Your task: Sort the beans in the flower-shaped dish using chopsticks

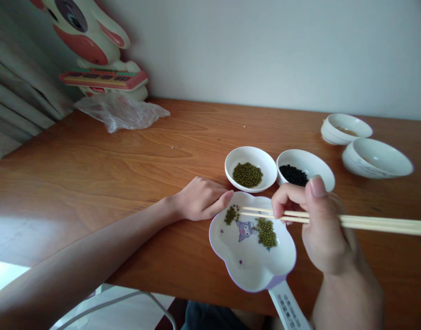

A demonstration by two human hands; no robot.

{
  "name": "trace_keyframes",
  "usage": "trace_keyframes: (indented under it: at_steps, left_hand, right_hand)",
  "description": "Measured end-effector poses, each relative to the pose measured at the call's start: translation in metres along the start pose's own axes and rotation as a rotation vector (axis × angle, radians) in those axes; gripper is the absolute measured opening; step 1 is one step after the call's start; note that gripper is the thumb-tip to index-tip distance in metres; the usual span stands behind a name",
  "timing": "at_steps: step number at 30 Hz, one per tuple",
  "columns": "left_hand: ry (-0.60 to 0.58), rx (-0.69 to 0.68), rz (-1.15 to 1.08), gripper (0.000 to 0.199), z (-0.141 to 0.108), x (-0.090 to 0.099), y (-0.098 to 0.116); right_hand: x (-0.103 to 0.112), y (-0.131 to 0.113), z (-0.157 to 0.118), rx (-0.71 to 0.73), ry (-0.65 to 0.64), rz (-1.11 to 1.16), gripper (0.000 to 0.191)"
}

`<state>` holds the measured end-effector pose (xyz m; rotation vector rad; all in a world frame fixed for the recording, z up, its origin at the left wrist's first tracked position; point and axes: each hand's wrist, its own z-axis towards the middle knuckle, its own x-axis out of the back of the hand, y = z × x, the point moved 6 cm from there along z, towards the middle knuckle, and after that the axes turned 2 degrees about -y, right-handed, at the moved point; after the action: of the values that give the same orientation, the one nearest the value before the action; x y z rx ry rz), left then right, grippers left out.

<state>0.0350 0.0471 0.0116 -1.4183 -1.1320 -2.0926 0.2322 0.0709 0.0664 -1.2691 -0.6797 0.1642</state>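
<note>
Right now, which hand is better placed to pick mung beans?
Likely the right hand: it holds chopsticks, tips beside mung beans in the flower-shaped dish; the left hand holds none.

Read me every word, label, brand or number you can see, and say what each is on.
Nothing legible.
White handle of the flower-shaped dish: dark printed characters, too blurred to read.
Red label on the toy keyboard: pale lettering, too small and blurred to read.

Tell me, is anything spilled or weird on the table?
A bit: tiny specks lie loose on the table, outside the bowls, too small to identify. A crumpled plastic bag lies by the toy, like something left out. The green beans are inside the flower-shaped dish.
</note>
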Motion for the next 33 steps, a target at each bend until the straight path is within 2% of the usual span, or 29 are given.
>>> trace_keyframes:
  at_steps: [14, 19, 23, 26, 28, 30, 33]
  left_hand:
    - [-0.009, 0.003, -0.010, 0.045, 0.000, -0.001, -0.001]
    - [-0.008, 0.001, -0.018, 0.046, 0.000, -0.002, -0.001]
    - [-0.012, 0.000, -0.027, 0.045, 0.000, -0.002, -0.001]
    - [-0.026, 0.008, -0.030, 0.045, 0.000, -0.003, -0.002]
    - [-0.035, 0.013, -0.032, 0.044, 0.000, -0.003, -0.002]
    - [-0.041, 0.018, -0.034, 0.044, -0.001, -0.004, -0.002]
    - [-0.051, 0.036, -0.027, 0.043, -0.001, -0.005, -0.003]
  right_hand:
    - [-0.001, -0.002, -0.001, 0.004, 0.009, 0.000, 0.072]
    - [0.012, -0.002, -0.004, -0.006, 0.049, 0.039, 0.075]
    - [0.034, -0.016, -0.011, 0.139, 0.226, 0.020, 0.079]
    - [0.047, -0.029, -0.017, 0.278, 0.511, -0.011, 0.080]
    - [0.048, -0.030, -0.019, 0.264, 0.680, -0.057, 0.079]
    - [0.045, -0.025, -0.016, 0.181, 0.730, -0.071, 0.078]
    - [0.044, -0.020, -0.011, 0.145, 0.694, 0.019, 0.077]
